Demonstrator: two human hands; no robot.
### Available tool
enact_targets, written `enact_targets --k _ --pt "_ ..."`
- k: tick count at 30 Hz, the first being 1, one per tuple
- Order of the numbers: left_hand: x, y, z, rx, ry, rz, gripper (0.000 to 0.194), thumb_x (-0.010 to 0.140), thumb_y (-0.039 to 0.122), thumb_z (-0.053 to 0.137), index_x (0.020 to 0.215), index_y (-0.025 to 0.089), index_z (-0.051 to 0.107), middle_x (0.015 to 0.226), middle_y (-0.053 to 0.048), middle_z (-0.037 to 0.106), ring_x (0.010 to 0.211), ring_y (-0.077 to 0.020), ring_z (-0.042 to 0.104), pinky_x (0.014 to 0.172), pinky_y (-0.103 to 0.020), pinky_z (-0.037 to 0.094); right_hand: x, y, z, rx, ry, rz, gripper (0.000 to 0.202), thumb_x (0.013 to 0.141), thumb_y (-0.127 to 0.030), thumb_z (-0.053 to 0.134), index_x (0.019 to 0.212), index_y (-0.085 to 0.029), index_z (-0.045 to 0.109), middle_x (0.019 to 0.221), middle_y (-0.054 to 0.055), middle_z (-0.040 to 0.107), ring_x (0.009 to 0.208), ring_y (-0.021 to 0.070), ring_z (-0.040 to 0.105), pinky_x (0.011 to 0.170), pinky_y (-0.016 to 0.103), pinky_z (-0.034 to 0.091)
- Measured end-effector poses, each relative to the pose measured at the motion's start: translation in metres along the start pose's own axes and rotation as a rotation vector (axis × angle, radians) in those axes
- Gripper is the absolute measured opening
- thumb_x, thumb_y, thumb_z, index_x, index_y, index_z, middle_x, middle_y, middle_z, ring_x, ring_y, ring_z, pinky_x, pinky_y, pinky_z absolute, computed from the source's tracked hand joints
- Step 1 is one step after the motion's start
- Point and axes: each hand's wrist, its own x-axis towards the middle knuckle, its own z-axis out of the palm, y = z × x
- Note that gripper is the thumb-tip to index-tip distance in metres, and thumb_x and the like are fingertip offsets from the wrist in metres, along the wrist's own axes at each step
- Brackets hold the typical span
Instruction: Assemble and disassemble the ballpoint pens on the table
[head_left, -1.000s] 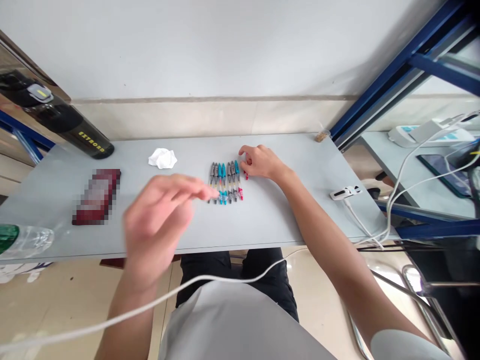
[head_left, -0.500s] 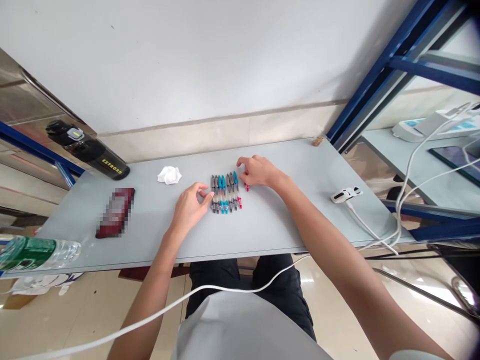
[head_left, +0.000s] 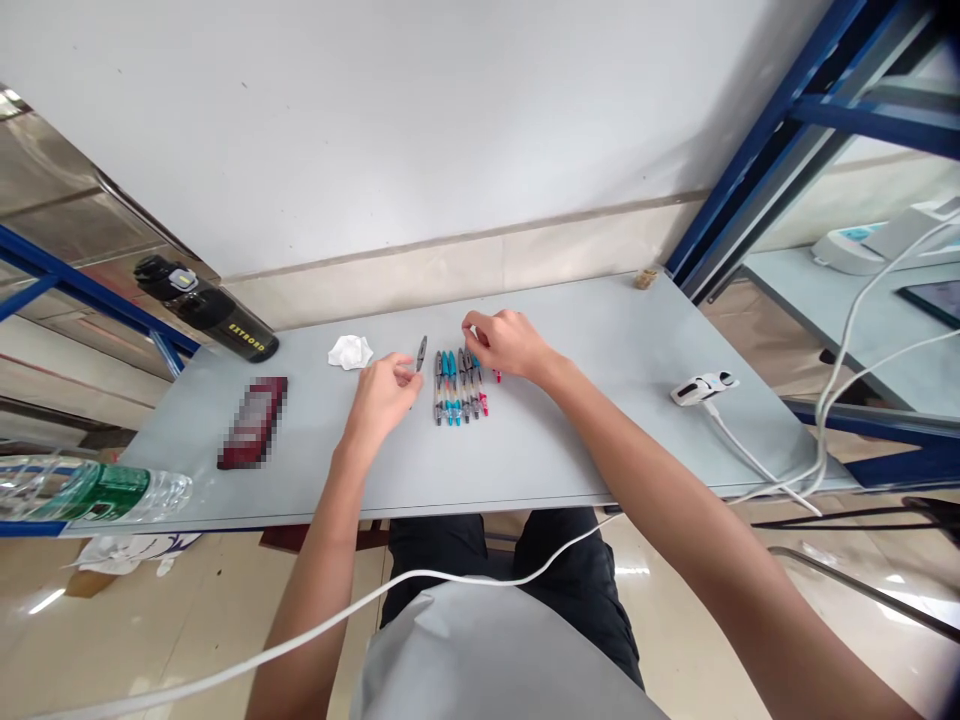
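A row of several clear-barrelled pens with grey, teal and red parts lies side by side on the grey table. Just left of that row, my left hand has thumb and fingers closed on a grey pen, whose grey end sticks out beyond the fingertips; the rest of it is mostly hidden. Over the upper right of the row hovers my right hand, fingers loosely curled, index and thumb apart, nothing visible between them. It covers part of the rightmost pens, with a bit of red showing beneath.
A crumpled white tissue, a dark red packet, a black bottle and a clear bottle with a green label lie on the left. To the right are a white clip-like device with a cable and a small brown item.
My left hand has taken hold of the leftmost grey pen and drawn it left, apart from the row. My right hand has shifted slightly left over the pen tops. The view has shifted a little.
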Motion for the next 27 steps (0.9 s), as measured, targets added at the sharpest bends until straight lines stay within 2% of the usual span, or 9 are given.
enact_targets --k 3,5,8,10,13,17,21,25,27 --pt "-0.012 0.002 -0.001 -0.285 0.147 0.094 0.036 0.100 0.042 0.078 0.129 0.022 0.077 0.110 -0.008 0.085 0.094 -0.0243 0.081 0.090 -0.038 0.065 -0.005 -0.012 0.003 0.119 0.046 -0.059 0.044 0.121 -0.045 0.040 0.125 -0.021 0.076 0.095 0.007 0.083 0.080 0.0243 0.069 0.077 0.037 0.041" --pt "-0.023 0.007 0.005 -0.445 0.207 0.181 0.038 0.098 0.047 0.085 0.126 0.023 0.078 0.114 -0.008 0.084 0.104 -0.0239 0.081 0.097 -0.037 0.066 -0.007 -0.021 0.006 0.356 0.084 -0.125 0.046 0.120 -0.058 0.045 0.117 -0.023 0.074 0.092 0.004 0.081 0.077 0.0213 0.066 0.077 0.035 0.044" --pt "-0.033 0.015 0.018 -0.536 0.228 0.247 0.032 0.100 0.047 0.088 0.118 0.023 0.079 0.114 -0.008 0.084 0.107 -0.0237 0.082 0.096 -0.035 0.066 -0.009 -0.033 0.010 0.681 0.101 -0.211 0.050 0.116 -0.071 0.053 0.102 -0.025 0.068 0.096 0.003 0.079 0.084 0.0205 0.068 0.078 0.033 0.047" --pt "-0.032 0.018 0.025 -0.560 0.195 0.272 0.028 0.101 0.045 0.087 0.116 0.023 0.079 0.111 -0.007 0.085 0.105 -0.0231 0.082 0.095 -0.035 0.066 -0.009 -0.037 0.014 0.738 0.109 -0.235 0.055 0.115 -0.075 0.052 0.089 -0.026 0.058 0.091 0.003 0.072 0.084 0.0206 0.063 0.077 0.034 0.047" --pt "-0.024 0.018 0.025 -0.485 0.139 0.327 0.022 0.103 0.041 0.084 0.113 0.023 0.079 0.111 -0.006 0.086 0.105 -0.0228 0.082 0.096 -0.036 0.065 -0.007 -0.037 0.019 0.722 0.171 -0.239 0.057 0.117 -0.075 0.045 0.085 -0.028 0.045 0.080 0.000 0.062 0.075 0.0192 0.053 0.075 0.035 0.044" --pt "-0.018 0.011 0.012 -0.324 0.131 0.414 0.014 0.107 0.038 0.078 0.109 0.025 0.083 0.111 -0.003 0.087 0.102 -0.0201 0.081 0.096 -0.034 0.062 -0.005 -0.027 0.020 0.715 0.249 -0.232 0.046 0.122 -0.067 0.043 0.098 -0.028 0.044 0.087 0.000 0.070 0.072 0.0178 0.055 0.077 0.034 0.043" --pt "-0.029 -0.011 0.001 -0.290 0.180 0.359 0.015 0.108 0.038 0.079 0.106 0.025 0.084 0.105 -0.001 0.086 0.097 -0.0194 0.079 0.095 -0.034 0.062 -0.005 -0.021 0.017 0.612 0.297 -0.174 0.041 0.124 -0.063 0.037 0.103 -0.028 0.042 0.078 -0.004 0.051 0.064 0.0177 0.040 0.068 0.033 0.034" --pt "-0.042 -0.039 0.000 -0.328 0.235 0.249 0.019 0.107 0.044 0.082 0.110 0.025 0.085 0.107 -0.003 0.086 0.101 -0.0208 0.080 0.097 -0.035 0.061 -0.006 -0.021 0.017 0.468 0.227 -0.183 0.048 0.123 -0.070 0.031 0.121 -0.025 0.050 0.082 -0.002 0.057 0.063 0.0181 0.042 0.067 0.032 0.032" --pt "-0.040 -0.046 -0.001 -0.399 0.229 0.243 0.026 0.107 0.046 0.083 0.121 0.024 0.083 0.110 -0.005 0.085 0.104 -0.0212 0.081 0.099 -0.035 0.061 -0.008 -0.023 0.018 0.376 0.173 -0.219 0.056 0.123 -0.072 0.026 0.124 -0.023 0.054 0.083 0.000 0.060 0.062 0.0184 0.042 0.066 0.032 0.029"
